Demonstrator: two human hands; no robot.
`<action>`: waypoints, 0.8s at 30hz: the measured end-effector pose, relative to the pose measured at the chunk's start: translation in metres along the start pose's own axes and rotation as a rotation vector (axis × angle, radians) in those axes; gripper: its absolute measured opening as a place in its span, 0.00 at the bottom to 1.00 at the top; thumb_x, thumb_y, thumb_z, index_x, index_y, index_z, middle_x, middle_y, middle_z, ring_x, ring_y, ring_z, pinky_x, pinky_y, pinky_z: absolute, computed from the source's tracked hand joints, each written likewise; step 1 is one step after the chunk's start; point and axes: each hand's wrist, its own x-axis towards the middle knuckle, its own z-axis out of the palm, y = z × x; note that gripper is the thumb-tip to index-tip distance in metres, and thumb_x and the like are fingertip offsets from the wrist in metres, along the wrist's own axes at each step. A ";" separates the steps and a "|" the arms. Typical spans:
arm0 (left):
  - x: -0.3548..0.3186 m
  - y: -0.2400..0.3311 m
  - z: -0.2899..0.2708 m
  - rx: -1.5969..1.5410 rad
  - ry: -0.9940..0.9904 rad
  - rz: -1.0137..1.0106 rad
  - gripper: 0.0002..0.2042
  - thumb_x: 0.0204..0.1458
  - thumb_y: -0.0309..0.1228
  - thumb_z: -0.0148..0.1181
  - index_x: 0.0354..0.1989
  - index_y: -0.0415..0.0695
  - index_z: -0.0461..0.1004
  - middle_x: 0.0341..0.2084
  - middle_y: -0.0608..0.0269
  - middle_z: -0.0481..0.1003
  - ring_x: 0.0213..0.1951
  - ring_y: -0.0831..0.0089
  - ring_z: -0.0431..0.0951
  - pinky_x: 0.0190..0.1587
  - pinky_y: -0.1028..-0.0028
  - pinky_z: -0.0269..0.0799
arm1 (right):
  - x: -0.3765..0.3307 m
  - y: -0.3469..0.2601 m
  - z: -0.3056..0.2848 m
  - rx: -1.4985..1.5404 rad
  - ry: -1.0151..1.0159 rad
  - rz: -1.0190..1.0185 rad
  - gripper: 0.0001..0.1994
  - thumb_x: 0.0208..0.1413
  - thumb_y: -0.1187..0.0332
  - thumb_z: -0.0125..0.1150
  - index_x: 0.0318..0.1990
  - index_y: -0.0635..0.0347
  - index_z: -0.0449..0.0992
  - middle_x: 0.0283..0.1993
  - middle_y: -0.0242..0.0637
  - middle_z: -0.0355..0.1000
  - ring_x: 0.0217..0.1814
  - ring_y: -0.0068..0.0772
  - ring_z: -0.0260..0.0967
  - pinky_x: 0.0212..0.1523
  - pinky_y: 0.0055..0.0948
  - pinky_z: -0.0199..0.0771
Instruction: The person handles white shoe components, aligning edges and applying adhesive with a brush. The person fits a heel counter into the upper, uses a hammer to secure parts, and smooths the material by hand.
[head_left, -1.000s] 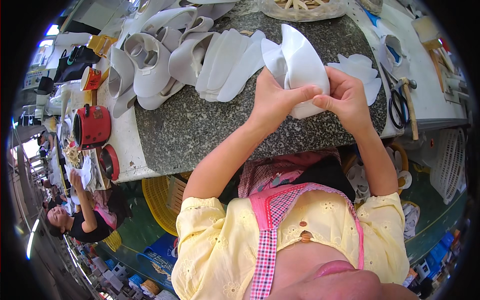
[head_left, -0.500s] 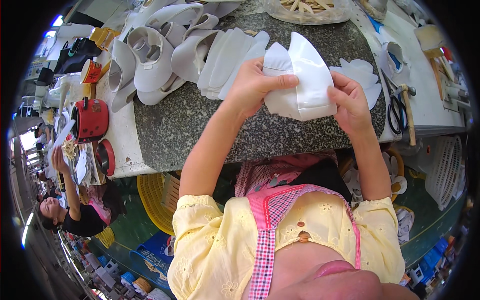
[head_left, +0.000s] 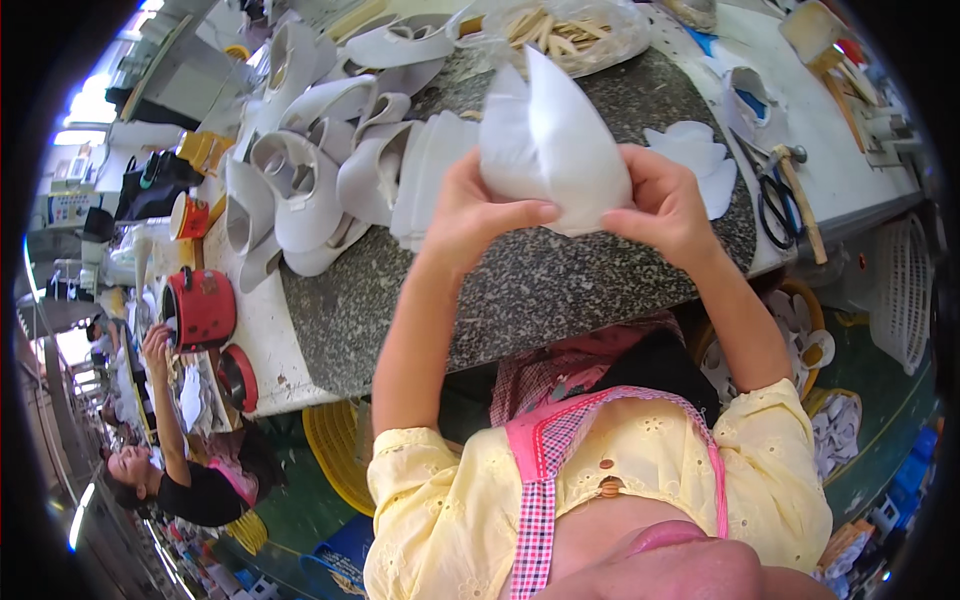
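Between both hands I hold a white shoe upper (head_left: 565,150), its pointed edges upward, above a dark speckled stone slab (head_left: 480,290). My left hand (head_left: 478,210) grips its left side, thumb along the lower edge. On the other side my right hand (head_left: 660,205) is closed on its lower right part, thumb in front and fingers behind. Just left of the upper lies a row of flat white pieces (head_left: 425,180). Beyond them several white shoe uppers (head_left: 295,195) are heaped. More flat white pieces (head_left: 695,160) rest on the slab to the right.
A clear bag of wooden strips (head_left: 570,35) stands at the far edge. Black scissors (head_left: 778,210) and a wooden-handled hammer (head_left: 800,205) lie at the right. Left are a red pot (head_left: 200,308) and a co-worker (head_left: 185,490). A yellow basket (head_left: 335,455) sits below the table.
The shoe upper has turned and its points have spread apart, blurred by motion. Both hands have moved left in the picture and now hold it from its lower sides. The view has tilted slightly.
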 end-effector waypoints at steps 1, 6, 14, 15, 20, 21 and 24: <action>0.003 0.005 -0.003 0.150 -0.021 -0.011 0.22 0.32 0.23 0.66 0.40 0.35 0.68 0.34 0.59 0.73 0.39 0.73 0.72 0.44 0.71 0.66 | -0.004 -0.001 -0.011 -0.546 -0.056 -0.113 0.22 0.39 0.76 0.60 0.47 0.66 0.66 0.42 0.39 0.69 0.39 0.27 0.69 0.39 0.27 0.68; 0.002 -0.011 -0.029 0.391 -0.274 -0.081 0.13 0.33 0.23 0.64 0.31 0.36 0.73 0.33 0.63 0.74 0.35 0.76 0.73 0.41 0.74 0.67 | -0.017 0.046 -0.003 -1.082 0.005 -0.438 0.17 0.37 0.73 0.61 0.40 0.62 0.71 0.36 0.40 0.70 0.37 0.40 0.67 0.39 0.29 0.67; -0.021 -0.061 -0.058 0.644 -0.407 0.146 0.08 0.34 0.22 0.60 0.26 0.42 0.74 0.28 0.61 0.74 0.35 0.68 0.74 0.39 0.72 0.67 | 0.077 0.023 -0.073 -0.989 0.194 -0.351 0.05 0.45 0.69 0.55 0.28 0.60 0.74 0.30 0.40 0.71 0.35 0.38 0.67 0.38 0.30 0.67; -0.019 -0.058 -0.056 0.663 -0.412 0.096 0.08 0.33 0.22 0.59 0.27 0.43 0.74 0.28 0.61 0.74 0.35 0.68 0.74 0.40 0.72 0.67 | 0.104 0.026 -0.083 -1.146 0.196 -0.404 0.06 0.47 0.70 0.53 0.29 0.62 0.73 0.31 0.42 0.71 0.34 0.39 0.68 0.36 0.30 0.67; -0.019 -0.059 -0.053 0.619 -0.401 0.046 0.09 0.33 0.21 0.58 0.28 0.43 0.73 0.28 0.60 0.74 0.36 0.69 0.73 0.41 0.72 0.67 | 0.192 0.052 -0.090 -1.599 0.154 -0.096 0.08 0.47 0.69 0.49 0.32 0.60 0.73 0.33 0.43 0.71 0.34 0.45 0.69 0.34 0.39 0.68; -0.023 -0.062 -0.052 0.602 -0.388 0.063 0.09 0.33 0.22 0.58 0.28 0.43 0.73 0.29 0.60 0.74 0.36 0.68 0.73 0.41 0.72 0.67 | 0.200 0.052 -0.088 -1.760 0.103 0.268 0.09 0.45 0.70 0.48 0.34 0.58 0.73 0.34 0.44 0.71 0.36 0.46 0.70 0.34 0.42 0.69; -0.033 -0.071 -0.061 0.543 -0.361 0.099 0.08 0.34 0.24 0.60 0.28 0.42 0.73 0.30 0.60 0.74 0.39 0.67 0.72 0.43 0.70 0.66 | 0.196 0.036 -0.080 -1.713 0.218 0.153 0.08 0.45 0.69 0.48 0.32 0.59 0.71 0.33 0.47 0.71 0.36 0.49 0.69 0.34 0.43 0.69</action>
